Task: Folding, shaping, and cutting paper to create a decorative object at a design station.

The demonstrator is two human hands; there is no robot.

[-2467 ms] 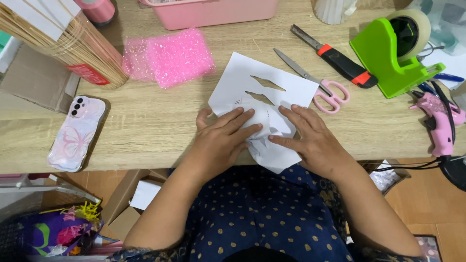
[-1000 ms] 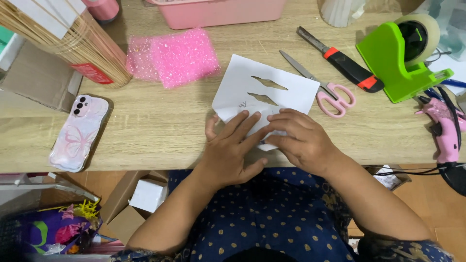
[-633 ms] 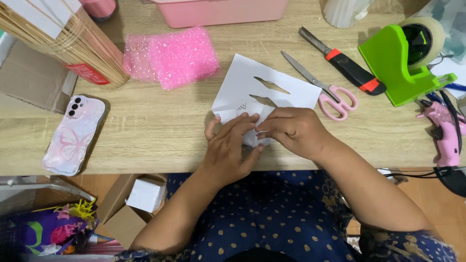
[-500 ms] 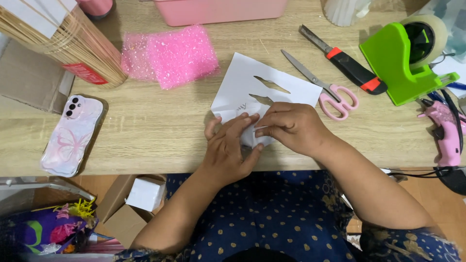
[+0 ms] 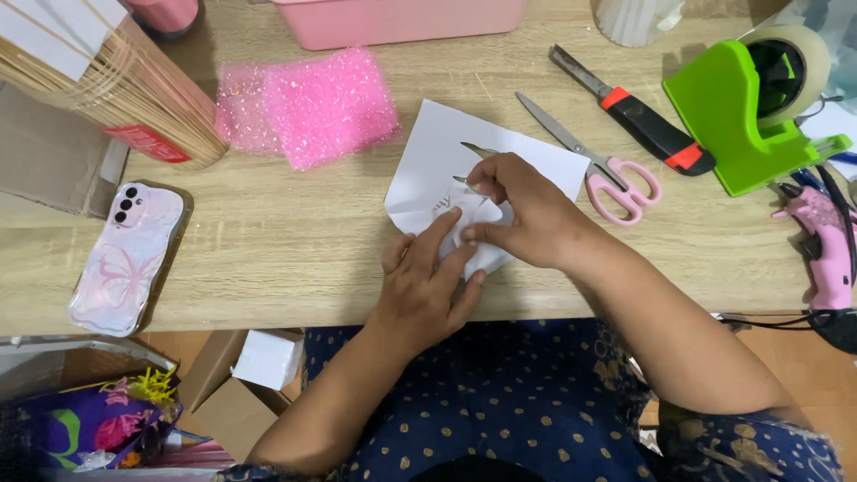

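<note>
Hands [image 5: 428, 286] [image 5: 518, 210] fold white paper [image 5: 446, 170] below pink tub [image 5: 402, 18].

We look steeply down from a single head-worn camera, close over the near edge of the wooden tabletop [image 5: 268, 259], facing its far edge. Our lap fills the bottom of the view, the floor shows at lower left, and our hands sit at centre.
</note>
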